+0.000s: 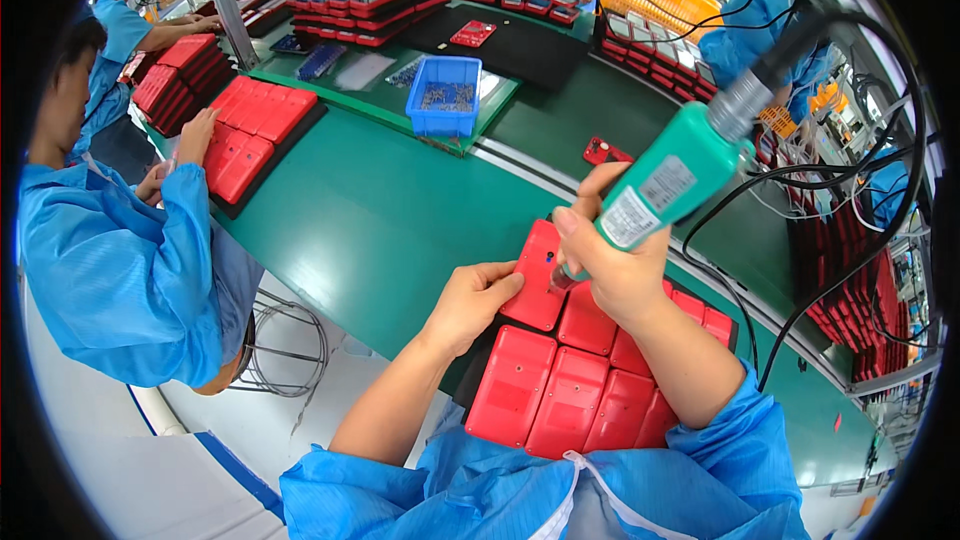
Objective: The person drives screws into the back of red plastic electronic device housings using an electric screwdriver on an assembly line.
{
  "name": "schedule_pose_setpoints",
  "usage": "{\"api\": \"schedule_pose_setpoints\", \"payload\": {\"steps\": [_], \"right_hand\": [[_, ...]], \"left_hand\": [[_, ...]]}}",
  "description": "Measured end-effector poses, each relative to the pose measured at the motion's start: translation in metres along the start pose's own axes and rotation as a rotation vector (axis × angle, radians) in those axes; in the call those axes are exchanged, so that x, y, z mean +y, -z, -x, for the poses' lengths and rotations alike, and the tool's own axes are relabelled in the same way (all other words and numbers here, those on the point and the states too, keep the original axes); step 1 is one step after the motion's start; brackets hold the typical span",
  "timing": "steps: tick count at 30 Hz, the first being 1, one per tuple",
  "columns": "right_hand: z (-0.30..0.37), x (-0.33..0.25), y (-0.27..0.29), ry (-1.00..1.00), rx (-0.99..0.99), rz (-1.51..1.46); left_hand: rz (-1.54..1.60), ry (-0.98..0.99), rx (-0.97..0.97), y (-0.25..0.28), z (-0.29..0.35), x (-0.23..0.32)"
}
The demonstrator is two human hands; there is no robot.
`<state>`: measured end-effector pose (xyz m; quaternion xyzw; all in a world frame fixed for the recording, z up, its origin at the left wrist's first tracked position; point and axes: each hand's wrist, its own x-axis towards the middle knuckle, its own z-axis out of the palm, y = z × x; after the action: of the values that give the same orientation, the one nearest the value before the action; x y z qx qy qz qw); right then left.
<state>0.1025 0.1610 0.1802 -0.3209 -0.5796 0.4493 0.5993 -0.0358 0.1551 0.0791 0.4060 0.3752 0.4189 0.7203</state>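
Observation:
My right hand (625, 265) is wrapped round a green electric screwdriver (680, 162), tilted, with its cable end up to the right. The screwdriver's tip points down at a red plastic case (533, 292), near the case's right side; whether it touches a screw is too small to tell. My left hand (468, 305) has thumb and fingers closed at the left edge of that same case. Nearer to me, more red cases (512, 387) lie face down in rows on a black mat (482, 352), small holes showing in their backs.
A blue bin (412, 118) of small metal parts stands on the green bench (350, 230). A black cable (912, 140) loops down on the right. Stacks of red cases (360, 2) stand farther back. A co-worker in blue (120, 270) handles red cases (265, 110) at left.

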Motion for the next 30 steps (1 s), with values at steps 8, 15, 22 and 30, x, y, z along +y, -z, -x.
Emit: {"api": "schedule_pose_setpoints", "payload": {"steps": [8, 15, 22, 30], "right_hand": [[0.029, -0.058, 0.035, 0.24, 0.128, -0.203], [0.064, -0.077, 0.043, 0.191, 0.059, -0.388], [0.093, -0.103, 0.072, 0.178, 0.168, -0.423], [0.14, -0.121, 0.108, 0.332, 0.356, -0.319]], "left_hand": [[0.779, 0.02, 0.141, 0.025, 0.032, 0.001], [0.9, 0.011, 0.161, -0.013, 0.083, 0.022], [1.04, 0.108, -0.006, -0.078, 0.1, 0.027], [1.459, 0.508, -0.102, -0.141, 0.059, -0.01]]}}
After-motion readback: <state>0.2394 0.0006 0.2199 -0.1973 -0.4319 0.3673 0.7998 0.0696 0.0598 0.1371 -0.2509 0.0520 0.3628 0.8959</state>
